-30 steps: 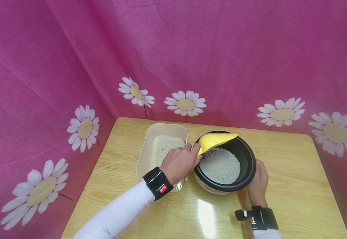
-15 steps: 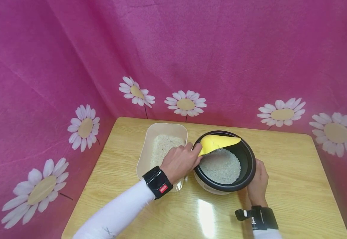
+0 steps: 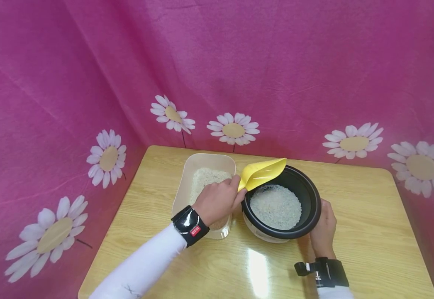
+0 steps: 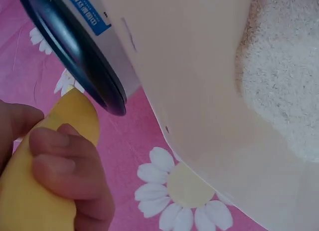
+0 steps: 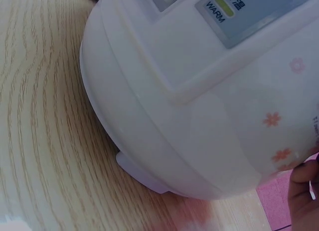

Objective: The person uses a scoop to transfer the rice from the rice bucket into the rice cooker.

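Observation:
My left hand (image 3: 218, 200) grips the handle of a yellow scoop (image 3: 262, 172), its fingers curled round it in the left wrist view. The scoop is tilted over the left part of the black rim of a rice cooker (image 3: 306, 224), and no rice shows in its hollow. White rice (image 3: 276, 207) covers the bottom of the dark inner pot. At the cooker's right side, my right hand (image 3: 323, 228) holds the white body, with fingers (image 5: 302, 183) at its flowered wall. Beneath my left wrist stands a beige tub (image 3: 188, 174) with more rice (image 3: 207, 178) inside.
All of this stands on a light wooden table (image 3: 366, 232). A pink curtain (image 3: 276, 74) printed with daisies hangs along the table's back and sides. The tub stands just left of the cooker.
My left hand has drawn back slightly to the left with the scoop, which has turned so its hollow faces up more. The right hand stays at the cooker.

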Demonstrator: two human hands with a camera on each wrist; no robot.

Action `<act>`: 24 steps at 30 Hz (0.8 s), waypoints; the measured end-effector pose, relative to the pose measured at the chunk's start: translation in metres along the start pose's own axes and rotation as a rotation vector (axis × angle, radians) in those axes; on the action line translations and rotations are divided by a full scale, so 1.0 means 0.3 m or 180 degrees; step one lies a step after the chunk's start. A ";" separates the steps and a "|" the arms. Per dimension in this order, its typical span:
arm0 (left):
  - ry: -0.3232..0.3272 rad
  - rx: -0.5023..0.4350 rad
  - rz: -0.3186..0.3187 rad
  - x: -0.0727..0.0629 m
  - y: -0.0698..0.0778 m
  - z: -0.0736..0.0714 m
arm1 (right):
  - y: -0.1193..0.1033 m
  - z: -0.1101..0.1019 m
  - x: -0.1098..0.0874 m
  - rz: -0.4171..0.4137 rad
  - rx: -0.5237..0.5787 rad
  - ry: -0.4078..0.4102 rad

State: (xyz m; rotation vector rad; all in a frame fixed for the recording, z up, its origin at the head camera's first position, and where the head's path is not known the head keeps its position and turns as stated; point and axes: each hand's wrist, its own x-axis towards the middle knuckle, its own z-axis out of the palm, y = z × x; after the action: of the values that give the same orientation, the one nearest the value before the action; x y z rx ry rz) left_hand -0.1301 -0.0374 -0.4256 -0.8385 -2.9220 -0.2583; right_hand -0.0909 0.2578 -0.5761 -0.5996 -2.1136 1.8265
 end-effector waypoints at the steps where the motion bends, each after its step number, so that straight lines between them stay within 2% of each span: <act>1: 0.0007 -0.0068 -0.0026 -0.002 -0.007 -0.004 | 0.000 0.000 0.000 0.0003 -0.0018 -0.0002; 6: 0.0038 -0.0400 -0.0236 -0.016 -0.050 -0.032 | 0.001 0.002 0.002 0.0045 -0.0028 -0.0032; 14: 0.0098 -0.0585 -0.0611 -0.066 -0.130 -0.068 | 0.003 -0.002 -0.001 0.0083 -0.0056 0.0000; 19: 0.0097 -0.0674 -0.0681 -0.098 -0.165 -0.079 | -0.001 -0.002 -0.002 0.0097 -0.0043 -0.0002; 24: 0.0013 -0.0759 -0.0748 -0.115 -0.188 -0.084 | -0.009 0.001 -0.007 0.0142 -0.0016 0.0019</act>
State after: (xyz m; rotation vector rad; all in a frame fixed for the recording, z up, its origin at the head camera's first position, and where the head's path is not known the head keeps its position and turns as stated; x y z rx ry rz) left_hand -0.1301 -0.1071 -0.4131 -0.5140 -3.0249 -0.6355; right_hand -0.0897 0.2561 -0.5734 -0.6576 -2.1181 1.8409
